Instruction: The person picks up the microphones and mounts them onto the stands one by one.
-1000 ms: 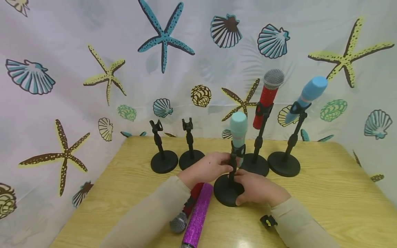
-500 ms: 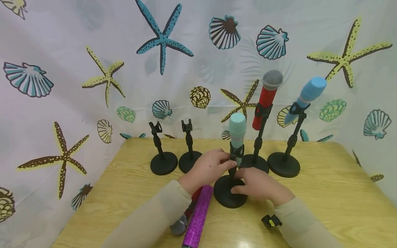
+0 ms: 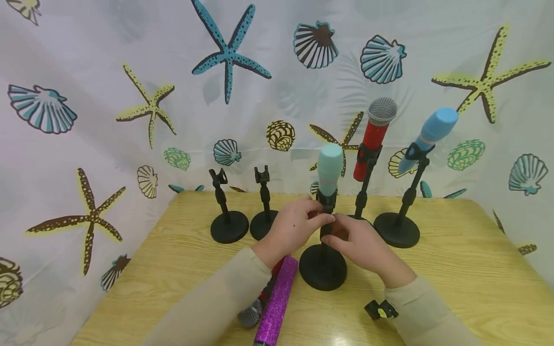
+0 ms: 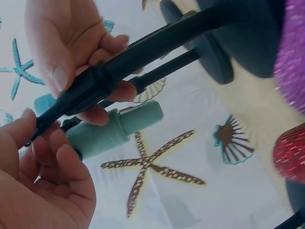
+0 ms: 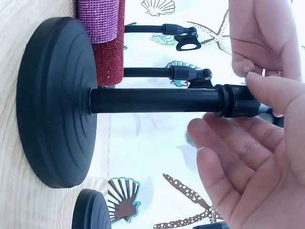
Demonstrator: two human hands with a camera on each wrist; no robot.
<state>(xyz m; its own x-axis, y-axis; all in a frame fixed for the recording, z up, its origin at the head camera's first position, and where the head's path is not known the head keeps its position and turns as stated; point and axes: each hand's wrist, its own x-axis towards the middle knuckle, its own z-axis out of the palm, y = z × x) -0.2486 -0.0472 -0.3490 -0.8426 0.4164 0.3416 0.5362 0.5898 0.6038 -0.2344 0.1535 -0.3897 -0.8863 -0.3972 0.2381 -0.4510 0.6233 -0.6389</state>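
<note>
Left hand [image 3: 295, 226] pinches the nearest black stand [image 3: 322, 274] high up, right hand [image 3: 365, 244] curled round it below.

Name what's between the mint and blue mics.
A red microphone in a black stand sits between the mint microphone and blue microphone, in head view.

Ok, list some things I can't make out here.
Head view: much of the lying red microphone, behind the left sleeve and purple microphone.
Head view: the purple microphone's near end, cut off by the bottom edge.
Left wrist view: the top of the mint microphone, behind the left hand.
</note>
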